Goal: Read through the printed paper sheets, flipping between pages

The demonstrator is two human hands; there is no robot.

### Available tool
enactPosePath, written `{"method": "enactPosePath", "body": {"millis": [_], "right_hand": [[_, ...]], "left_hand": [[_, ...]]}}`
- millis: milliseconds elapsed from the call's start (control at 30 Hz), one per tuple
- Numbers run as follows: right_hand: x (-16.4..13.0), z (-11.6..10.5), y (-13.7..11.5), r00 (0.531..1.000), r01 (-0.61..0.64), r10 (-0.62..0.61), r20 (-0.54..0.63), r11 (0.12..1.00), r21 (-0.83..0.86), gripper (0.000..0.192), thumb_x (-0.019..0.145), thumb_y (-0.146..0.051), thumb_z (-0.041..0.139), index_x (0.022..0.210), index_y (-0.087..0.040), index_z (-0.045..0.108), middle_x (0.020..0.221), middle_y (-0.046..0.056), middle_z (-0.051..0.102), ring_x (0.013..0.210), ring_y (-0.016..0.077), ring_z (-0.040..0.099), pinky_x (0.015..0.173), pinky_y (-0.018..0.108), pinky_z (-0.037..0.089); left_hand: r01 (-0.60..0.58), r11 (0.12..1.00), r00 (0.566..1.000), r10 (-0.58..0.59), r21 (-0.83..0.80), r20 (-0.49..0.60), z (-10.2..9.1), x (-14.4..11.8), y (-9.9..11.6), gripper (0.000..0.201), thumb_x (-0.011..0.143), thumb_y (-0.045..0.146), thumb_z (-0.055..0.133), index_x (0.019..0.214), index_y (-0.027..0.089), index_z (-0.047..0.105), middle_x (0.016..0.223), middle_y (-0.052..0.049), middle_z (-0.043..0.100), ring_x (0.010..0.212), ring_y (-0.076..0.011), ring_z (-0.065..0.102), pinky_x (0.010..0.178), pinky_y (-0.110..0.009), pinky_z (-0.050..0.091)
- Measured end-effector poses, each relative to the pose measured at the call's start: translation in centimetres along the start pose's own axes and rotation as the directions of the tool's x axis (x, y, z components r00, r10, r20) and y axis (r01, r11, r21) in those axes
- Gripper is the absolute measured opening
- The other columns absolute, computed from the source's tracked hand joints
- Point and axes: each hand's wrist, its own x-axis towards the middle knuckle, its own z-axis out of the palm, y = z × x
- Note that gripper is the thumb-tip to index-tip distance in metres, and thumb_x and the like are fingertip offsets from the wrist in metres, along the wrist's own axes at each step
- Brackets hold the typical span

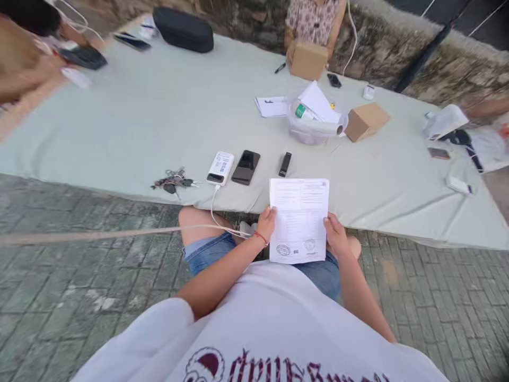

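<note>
Both of my hands hold a white printed document [299, 220], which seems to be a thin stack of sheets with stamps near its lower edge. My left hand [266, 224], with a red string at the wrist, grips the left side. On the right edge, my right hand [335, 231] pinches the paper; fingers behind it are hidden. The document's top part overlaps the table edge and the rest is above my lap. Just beyond it lie a small black stick-like object [285, 164], a dark smartphone [245, 167], a white power bank [220, 168] with a cable, and keys [175, 181].
A pale cloth covers the table [167, 116]. Farther back stand a clear bowl [310, 132] with papers and a roll, a cardboard box [366, 121] and a black case [183, 29]. Other people sit around; one across holds a box [309, 60]. A cable [119, 233] crosses at left.
</note>
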Motion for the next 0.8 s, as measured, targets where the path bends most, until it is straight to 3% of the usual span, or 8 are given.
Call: {"method": "enactPosePath", "body": {"millis": [133,233,333,500,567,700,800], "right_hand": [[2.0,0.5,-1.7,0.997,-0.058,0.045,0.062,0.973,0.223,0.056,0.086,-0.064,0.066,0.126,-0.027,0.065,0.126,0.008,0.073,0.114,0.0296,0.069,0.097,0.048,0.056],[3.0,0.0,-2.5,0.98,-0.164,0.111,0.166,0.921,0.353,0.056,0.078,-0.06,0.079,0.121,-0.024,0.069,0.118,0.008,0.077,0.105,0.0315,0.074,0.093,0.05,0.059],[3.3,-0.5,-3.2,0.972,-0.195,0.128,0.196,0.903,0.382,0.055,0.072,-0.054,0.086,0.115,-0.022,0.073,0.115,0.01,0.078,0.106,0.033,0.074,0.096,0.052,0.058],[3.0,-0.5,-4.0,0.96,-0.197,0.102,0.259,0.906,0.374,0.054,0.069,-0.051,0.09,0.112,-0.022,0.075,0.122,0.01,0.076,0.115,0.0342,0.071,0.102,0.053,0.056],[2.8,-0.4,-4.1,0.957,-0.206,0.11,0.268,0.909,0.363,0.053,0.07,-0.051,0.089,0.112,-0.022,0.075,0.122,0.01,0.076,0.114,0.0338,0.071,0.103,0.053,0.056],[2.6,-0.9,-3.9,0.957,-0.227,0.145,0.251,0.912,0.34,0.051,0.071,-0.05,0.089,0.112,-0.022,0.076,0.118,0.011,0.077,0.111,0.0338,0.073,0.102,0.054,0.056],[2.8,-1.3,-4.0,0.951,-0.24,0.153,0.27,0.914,0.328,0.05,0.074,-0.053,0.087,0.11,-0.021,0.076,0.114,0.011,0.078,0.108,0.0341,0.074,0.1,0.054,0.057]], "left_hand": [[0.121,0.987,0.979,-0.102,-0.102,0.179,-0.1,-0.4,0.1,0.056,0.082,0.062,0.07,0.112,0.015,0.07,0.123,-0.012,0.075,0.119,-0.0303,0.065,0.109,-0.044,0.044],[0.18,0.96,0.971,-0.137,-0.217,0.197,0.0,-0.4,0.5,0.06,0.08,0.059,0.076,0.121,0.016,0.064,0.124,-0.013,0.074,0.12,-0.0311,0.065,0.11,-0.05,0.044],[0.202,0.921,0.962,-0.123,-0.332,0.245,0.1,-0.2,1.3,0.07,0.075,0.05,0.085,0.132,0.02,0.057,0.13,-0.013,0.071,0.124,-0.0324,0.064,0.112,-0.056,0.042],[0.367,0.881,0.849,-0.186,-0.297,0.495,0.4,-0.4,2.2,0.065,0.075,0.045,0.086,0.129,0.014,0.067,0.139,-0.019,0.066,0.135,-0.0386,0.057,0.118,-0.058,0.037],[0.389,0.882,0.839,-0.22,-0.266,0.498,0.5,-0.7,2.1,0.064,0.075,0.046,0.087,0.127,0.014,0.07,0.139,-0.019,0.066,0.136,-0.0393,0.056,0.119,-0.059,0.036],[0.327,0.925,0.869,-0.216,-0.191,0.445,0.4,-1.0,1.7,0.06,0.076,0.05,0.085,0.122,0.014,0.073,0.141,-0.017,0.065,0.14,-0.0393,0.052,0.121,-0.057,0.035],[0.355,0.916,0.866,-0.246,-0.189,0.436,0.3,-1.0,1.4,0.06,0.08,0.053,0.081,0.124,0.014,0.072,0.14,-0.017,0.065,0.142,-0.0392,0.05,0.121,-0.057,0.035]]}}
